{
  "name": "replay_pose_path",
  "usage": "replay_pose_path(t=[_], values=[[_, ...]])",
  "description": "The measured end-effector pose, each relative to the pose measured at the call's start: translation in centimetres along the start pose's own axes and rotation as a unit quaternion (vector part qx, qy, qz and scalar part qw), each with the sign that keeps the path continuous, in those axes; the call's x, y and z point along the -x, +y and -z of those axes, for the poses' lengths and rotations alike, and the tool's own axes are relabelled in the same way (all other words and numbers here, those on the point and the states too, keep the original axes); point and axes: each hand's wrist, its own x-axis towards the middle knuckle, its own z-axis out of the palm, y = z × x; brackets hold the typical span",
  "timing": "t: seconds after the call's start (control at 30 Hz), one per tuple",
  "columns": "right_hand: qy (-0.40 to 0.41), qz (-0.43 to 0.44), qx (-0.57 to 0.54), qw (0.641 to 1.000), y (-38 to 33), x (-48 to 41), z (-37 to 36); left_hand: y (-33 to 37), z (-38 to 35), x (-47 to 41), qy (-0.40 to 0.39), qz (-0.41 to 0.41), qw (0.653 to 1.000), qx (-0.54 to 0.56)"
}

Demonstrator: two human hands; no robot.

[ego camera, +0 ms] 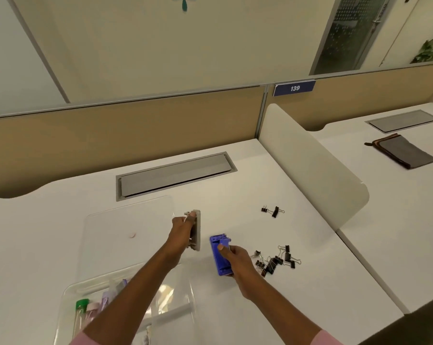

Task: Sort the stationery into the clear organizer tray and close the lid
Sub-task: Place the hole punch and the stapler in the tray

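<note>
At the lower left of the frame the clear organizer tray [71, 295] sits on the white desk [297, 282], partly hidden under the left forearm, with a green-capped tube [81, 310] and pale purple items inside. Its clear lid [125, 232] lies flat just above it, towards the frame's centre. At the lid's right edge the left hand [183, 226] is closed around a grey hole punch [196, 230], held on edge. Just right of centre the right hand [238, 258] grips a blue stapler-like tool [219, 255], thumb on top. Right of that hand lies a loose heap of black binder clips [276, 260]; two more clips [272, 211] lie apart, higher up.
</note>
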Motion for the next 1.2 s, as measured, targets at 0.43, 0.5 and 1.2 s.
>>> replay_pose_path(t=[0.43, 0.5, 1.2], values=[[0.003, 0.030, 0.048, 0.998, -0.2, 2.2, -8.0, -5.3, 6.1, 6.0, 0.071, 0.130, 0.961, -0.233], [0.006, 0.035, 0.057, 0.998, 0.0, 2.4, -8.8, -5.1, 6.3, 6.3, 0.077, 0.102, 0.939, -0.320], [0.104, 0.034, 0.266, 0.958, 0.2, 3.1, -8.9, -5.1, 5.0, 5.4, 0.037, 0.030, 0.857, -0.513]])
